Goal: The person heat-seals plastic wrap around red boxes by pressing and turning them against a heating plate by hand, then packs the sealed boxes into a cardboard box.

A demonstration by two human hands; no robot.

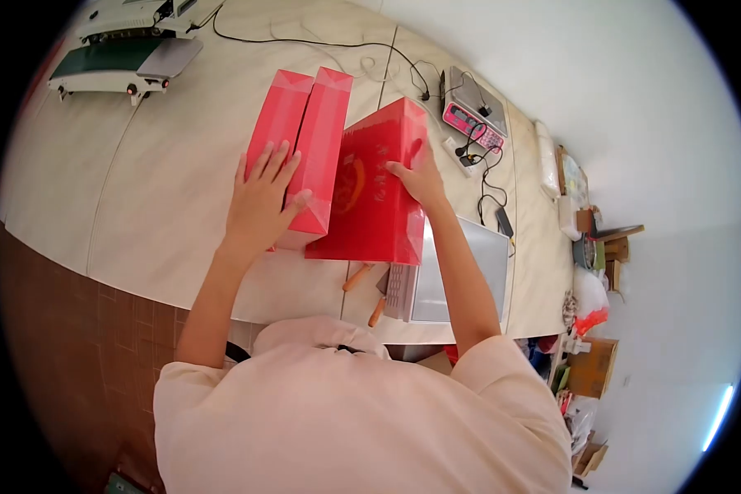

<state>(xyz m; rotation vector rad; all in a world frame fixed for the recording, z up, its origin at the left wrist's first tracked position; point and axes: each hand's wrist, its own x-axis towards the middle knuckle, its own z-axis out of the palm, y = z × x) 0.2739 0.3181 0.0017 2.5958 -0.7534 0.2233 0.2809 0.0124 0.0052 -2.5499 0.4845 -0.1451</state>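
Observation:
Two slim red boxes stand side by side on the table, a left red box [280, 107] and a middle red box [321, 136], with a narrow dark gap between them. My left hand [262, 198] lies on their near side with its fingers spread, touching both. To the right, a larger glossy red box [366, 218] with a gold emblem and pale lettering leans at an angle against the middle one. My right hand [422, 177] grips its right edge, thumb on the printed face and the other fingers mostly hidden behind it.
A digital scale [473, 107] with a pink panel, cables and a power strip [461, 156] lie at the far right. A flat silver-topped device [461, 280] and wooden-handled tools [358, 277] are close to me. A green-belted machine [115, 66] stands far left.

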